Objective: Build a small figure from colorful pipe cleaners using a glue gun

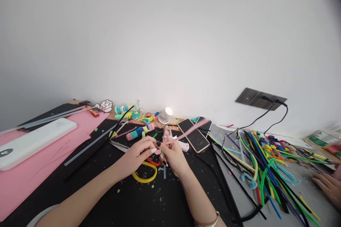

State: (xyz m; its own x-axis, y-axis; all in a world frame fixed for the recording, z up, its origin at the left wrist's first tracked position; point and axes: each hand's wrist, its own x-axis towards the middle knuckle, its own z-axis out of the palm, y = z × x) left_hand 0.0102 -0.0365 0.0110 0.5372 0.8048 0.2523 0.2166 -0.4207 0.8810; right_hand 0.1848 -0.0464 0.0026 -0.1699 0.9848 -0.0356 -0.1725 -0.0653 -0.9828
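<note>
Pinching the fuzzy pink strip (189, 131) in the nearer right hand (173, 156), below the frame's centre, with its long axis slanting toward the upper right, and grasping a small pink piece (158, 151) in the left hand (142, 150).

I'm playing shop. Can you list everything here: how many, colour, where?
wall: 1, white, back
socket panel: 1, grey, on wall
cords: 2, black, in socket panel
gadget: 1, white, left
paper: count unclear, pink, left
sticks: several, whitish, left
tag: 1, red, back left
cup: 1, white, by wall
phones: 2, black-screened, middle right
rolls: several, multicoloured, back middle
scissors: 1, yellow-handled, middle
pipe cleaners: many, mixed, right
table: 1, black, underneath
scraps: many, mixed, on table
another person's hand: 1, bare, right edge
strip: 1, pink, middle, held
bracelet: 1, silvery, right wrist
left hand: 1, bare, middle
right hand: 1, bare, middle
</note>
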